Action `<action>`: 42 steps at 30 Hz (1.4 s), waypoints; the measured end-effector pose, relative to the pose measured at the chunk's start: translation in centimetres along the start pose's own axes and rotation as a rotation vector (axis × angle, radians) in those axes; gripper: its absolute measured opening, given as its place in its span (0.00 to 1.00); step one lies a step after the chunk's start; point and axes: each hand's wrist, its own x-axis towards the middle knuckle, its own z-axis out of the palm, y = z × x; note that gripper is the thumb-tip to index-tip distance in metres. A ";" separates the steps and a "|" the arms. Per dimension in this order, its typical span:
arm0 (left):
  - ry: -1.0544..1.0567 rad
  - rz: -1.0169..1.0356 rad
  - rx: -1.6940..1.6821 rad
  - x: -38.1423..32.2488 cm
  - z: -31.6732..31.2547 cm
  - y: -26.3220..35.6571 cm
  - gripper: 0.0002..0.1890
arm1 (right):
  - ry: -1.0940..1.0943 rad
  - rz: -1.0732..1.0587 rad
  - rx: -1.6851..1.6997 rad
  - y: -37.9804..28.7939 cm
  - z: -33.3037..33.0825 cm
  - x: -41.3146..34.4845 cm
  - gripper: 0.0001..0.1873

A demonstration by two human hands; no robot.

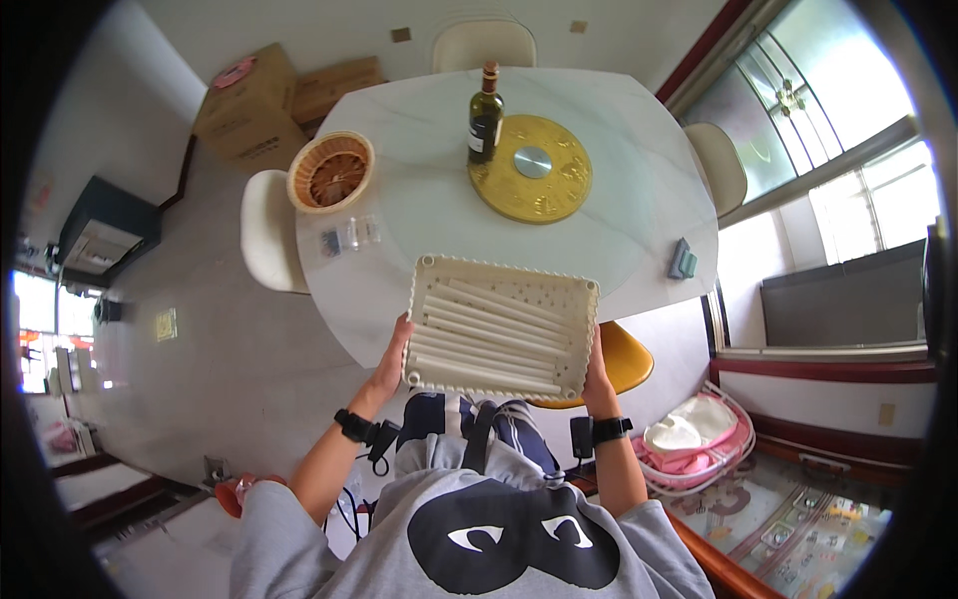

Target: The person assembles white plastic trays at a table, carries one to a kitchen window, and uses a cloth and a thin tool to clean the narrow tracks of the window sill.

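A cream plastic basket (503, 264) with a scalloped rim is held level by both hands over the near edge of the marble-look table (419, 224). Several white tubes or rods (494, 329) lie side by side in it, over a floor pierced with star-shaped holes. My left hand (392, 356) grips its left side. On the opposite side my right hand (596, 371) has hold of the wall; the fingers of both hands are partly hidden by the basket.
On the table stand a wine bottle (486, 120), a gold round turntable (557, 191), a wicker basket (299, 180), small clear packets (363, 232) and a grey-green object (682, 260). Chairs surround it, including a yellow one (625, 359). Cardboard boxes (254, 112) stand at back left.
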 end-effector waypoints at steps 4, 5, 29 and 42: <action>0.075 0.104 0.065 -7.5 1.6 -1.3 0.38 | -0.126 -0.012 -0.035 2.2 -3.5 -1.9 0.39; 0.091 0.121 0.063 -8.7 1.7 -1.4 0.38 | -0.160 -0.016 -0.048 2.4 -3.6 -2.5 0.39; 0.355 0.239 -0.138 -36.6 -22.4 -1.8 0.50 | -0.596 0.209 -0.418 24.5 20.8 -8.1 0.41; 0.803 0.325 -0.138 -49.1 -47.2 1.4 0.41 | -0.694 0.492 -0.599 41.9 51.6 -4.0 0.41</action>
